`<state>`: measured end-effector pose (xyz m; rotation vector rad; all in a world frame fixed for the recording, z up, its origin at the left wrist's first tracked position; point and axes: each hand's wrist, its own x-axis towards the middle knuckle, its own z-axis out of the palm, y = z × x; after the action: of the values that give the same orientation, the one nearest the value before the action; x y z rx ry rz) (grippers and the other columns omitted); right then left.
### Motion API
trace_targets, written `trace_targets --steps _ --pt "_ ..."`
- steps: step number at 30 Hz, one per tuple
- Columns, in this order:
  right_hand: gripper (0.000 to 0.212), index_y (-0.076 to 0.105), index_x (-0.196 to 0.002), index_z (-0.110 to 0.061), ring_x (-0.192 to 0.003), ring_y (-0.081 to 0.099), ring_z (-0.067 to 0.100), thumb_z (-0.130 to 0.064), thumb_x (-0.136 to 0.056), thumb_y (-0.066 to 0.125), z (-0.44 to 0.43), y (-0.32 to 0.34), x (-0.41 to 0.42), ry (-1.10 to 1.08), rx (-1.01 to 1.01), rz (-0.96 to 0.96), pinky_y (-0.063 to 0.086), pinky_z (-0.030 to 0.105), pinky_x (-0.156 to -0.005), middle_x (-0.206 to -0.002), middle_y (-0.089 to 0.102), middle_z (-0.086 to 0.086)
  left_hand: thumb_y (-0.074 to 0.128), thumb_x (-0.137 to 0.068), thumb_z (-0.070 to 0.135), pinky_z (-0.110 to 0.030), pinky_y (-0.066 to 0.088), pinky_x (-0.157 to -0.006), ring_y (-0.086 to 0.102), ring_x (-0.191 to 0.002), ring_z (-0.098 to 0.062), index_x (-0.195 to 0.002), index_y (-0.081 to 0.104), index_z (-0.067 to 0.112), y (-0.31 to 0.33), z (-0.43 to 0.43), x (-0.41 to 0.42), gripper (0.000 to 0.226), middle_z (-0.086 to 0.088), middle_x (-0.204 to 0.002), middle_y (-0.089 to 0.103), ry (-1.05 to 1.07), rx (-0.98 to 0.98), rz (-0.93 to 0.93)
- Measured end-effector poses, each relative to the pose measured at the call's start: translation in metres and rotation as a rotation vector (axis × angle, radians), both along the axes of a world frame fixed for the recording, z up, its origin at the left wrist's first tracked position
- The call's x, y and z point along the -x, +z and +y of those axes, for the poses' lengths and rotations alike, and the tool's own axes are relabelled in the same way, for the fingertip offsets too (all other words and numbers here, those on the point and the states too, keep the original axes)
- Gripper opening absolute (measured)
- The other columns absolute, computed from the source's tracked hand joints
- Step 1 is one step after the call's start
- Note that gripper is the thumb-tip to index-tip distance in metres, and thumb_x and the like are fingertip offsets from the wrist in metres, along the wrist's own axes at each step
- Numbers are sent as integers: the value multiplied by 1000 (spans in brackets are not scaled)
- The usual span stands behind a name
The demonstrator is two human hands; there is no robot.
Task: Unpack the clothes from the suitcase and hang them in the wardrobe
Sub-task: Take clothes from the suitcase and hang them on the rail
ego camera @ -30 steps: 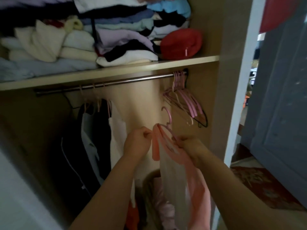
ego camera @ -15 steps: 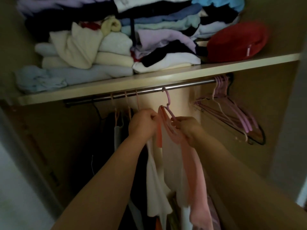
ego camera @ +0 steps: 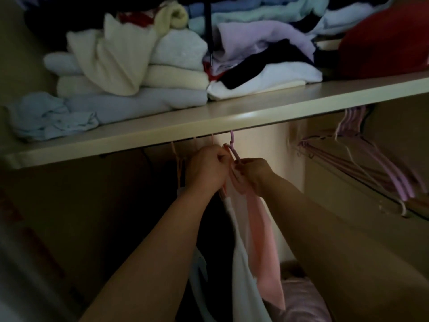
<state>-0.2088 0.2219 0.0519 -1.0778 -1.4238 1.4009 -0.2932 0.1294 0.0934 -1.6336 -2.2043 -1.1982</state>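
The rail is hidden behind the front edge of the shelf (ego camera: 209, 122), so whether the hook of the pink hanger (ego camera: 232, 145) sits on it cannot be told; the hook's top disappears behind that edge. The left hand (ego camera: 206, 168) has its fingers curled tight round the hanger's left shoulder and the cloth there. The right hand (ego camera: 255, 173) pinches the hanger just below the hook, fingertips hidden in fabric. A pink garment (ego camera: 260, 228) and a white garment (ego camera: 243, 275) hang from it between the forearms, lower ends cut off by the frame. The interior to the left is too dark to read. Empty hangers (ego camera: 371, 168) hang at the right. Half a second ago the rail showed; both hands have since risen closer under the shelf.
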Motion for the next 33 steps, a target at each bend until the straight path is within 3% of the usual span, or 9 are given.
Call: trace_targets --steps 4,7,11,16,20,24,28,30,33 --pt "26 67 -110 1 -64 60 20 -8 -85 66 -5 -10 1 43 18 95 54 31 -68 -78 65 10 57 -87 17 -29 53 -79 65 -89 -16 -83 71 20 -6 9 -2 16 5 -94 72 -57 -43 -63" --pt "26 68 -110 -2 -63 54 9 -13 -87 66 -6 -13 -10 38 -13 75 42 16 -53 -82 62 7 55 -88 15 -29 53 -83 64 -92 -14 -85 70 25 -12 16 -12 18 7 -96 71 -93 -40 -97" --pt "29 66 -117 -8 -73 51 8 -17 -89 61 -7 -26 -48 -34 2 -3 35 16 -53 -96 62 2 56 -90 16 -29 53 -85 64 -94 -15 -89 70 25 -20 22 -36 17 6 -97 70 -153 -24 -94" --pt "24 68 -112 -9 -66 48 2 -9 -89 59 -30 -43 -127 -132 -17 -78 38 13 -56 -77 57 -7 56 -88 15 -29 53 -82 65 -91 -16 -86 72 22 -33 20 -91 18 7 -94 71 -257 32 -73" --pt "23 70 -110 -13 -69 49 3 -11 -88 60 -54 -63 -191 -187 -1 -188 36 15 -55 -96 64 1 58 -85 18 -33 54 -83 65 -96 -23 -88 74 23 -52 9 -144 17 2 -99 73 -308 140 -68" --pt "22 70 -108 -10 -59 48 6 -10 -87 62 -87 -92 -263 -175 92 -293 34 10 -40 -81 63 3 62 -84 20 -30 52 -84 65 -96 -19 -88 75 22 -80 -3 -202 14 2 -99 72 -421 360 -31" --pt "15 71 -101 -8 -42 48 1 -9 -88 62 -128 -117 -336 -196 224 -323 33 9 -36 -67 60 2 68 -83 21 -20 43 -75 64 -95 -17 -88 76 16 -108 -23 -266 10 -2 -97 71 -547 597 -47" --pt "14 71 -98 -4 -44 51 5 -5 -88 62 -147 -130 -375 -239 273 -314 37 11 -40 -70 62 7 70 -82 19 -19 43 -73 65 -93 -19 -90 75 13 -123 -34 -300 11 -5 -96 72 -589 695 -50" --pt "11 72 -91 -4 -58 56 15 -3 -85 63 -180 -146 -438 -336 307 -335 49 26 -58 -74 64 10 71 -80 15 -25 50 -74 68 -82 -22 -81 75 11 -146 -49 -357 6 -10 -89 74 -665 790 -33"
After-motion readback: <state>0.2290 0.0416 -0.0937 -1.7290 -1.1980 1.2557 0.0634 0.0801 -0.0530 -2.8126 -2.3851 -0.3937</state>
